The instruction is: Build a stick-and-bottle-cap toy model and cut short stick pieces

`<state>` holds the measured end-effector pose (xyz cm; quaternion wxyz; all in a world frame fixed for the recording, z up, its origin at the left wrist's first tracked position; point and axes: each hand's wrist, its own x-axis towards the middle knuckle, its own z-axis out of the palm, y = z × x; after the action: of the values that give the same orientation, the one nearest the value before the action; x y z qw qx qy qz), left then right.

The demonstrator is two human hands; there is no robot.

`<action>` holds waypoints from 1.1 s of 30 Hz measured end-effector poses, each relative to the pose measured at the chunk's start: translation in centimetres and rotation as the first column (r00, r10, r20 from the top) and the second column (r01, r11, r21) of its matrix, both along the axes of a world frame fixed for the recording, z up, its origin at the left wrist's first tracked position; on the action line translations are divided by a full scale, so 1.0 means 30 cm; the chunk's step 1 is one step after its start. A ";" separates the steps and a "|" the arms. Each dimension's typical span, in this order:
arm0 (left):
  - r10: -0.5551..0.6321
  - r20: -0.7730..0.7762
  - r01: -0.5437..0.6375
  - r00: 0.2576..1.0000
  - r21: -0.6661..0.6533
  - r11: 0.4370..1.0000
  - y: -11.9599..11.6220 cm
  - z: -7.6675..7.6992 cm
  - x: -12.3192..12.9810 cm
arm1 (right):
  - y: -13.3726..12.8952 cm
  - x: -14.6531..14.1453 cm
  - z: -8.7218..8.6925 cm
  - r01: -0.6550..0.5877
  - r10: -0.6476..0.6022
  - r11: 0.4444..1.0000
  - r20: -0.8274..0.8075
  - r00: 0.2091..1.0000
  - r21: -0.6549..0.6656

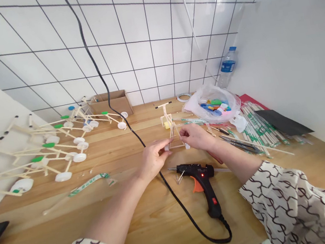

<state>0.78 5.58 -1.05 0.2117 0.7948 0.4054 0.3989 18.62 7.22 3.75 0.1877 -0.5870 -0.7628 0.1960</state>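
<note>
A small model tricycle made of pale wooden sticks stands upright on the table, its black-tipped handlebar at the far end. My left hand pinches its near left side, by a white wheel. On the opposite side, my right hand is closed with thumb and fingertips at the frame's right stick. The exact contact points are partly covered by my fingers. Just in front of my hands lies a black glue gun with an orange trigger and a lit red light, its nozzle facing left.
Several similar stick tricycles crowd the left side near a cardboard box. A black cable crosses the table. To the right are a bag of coloured caps, scissors, wrapped chopsticks and a water bottle.
</note>
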 end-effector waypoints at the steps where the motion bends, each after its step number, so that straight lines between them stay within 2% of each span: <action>1: -0.002 0.001 0.002 1.000 0.003 1.000 0.000 -0.001 0.000 | 0.000 0.000 0.000 0.001 -0.001 1.000 0.001 1.000 0.001; 33: -0.010 -0.006 0.010 1.000 0.005 1.000 -0.003 0.005 -0.001 | 0.001 0.007 -0.003 -0.035 0.035 0.999 -0.004 0.999 0.019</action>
<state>0.75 5.49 -0.90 0.2104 0.7987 0.4009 0.3964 18.83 7.27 3.66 0.1915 -0.5714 -0.7742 0.1932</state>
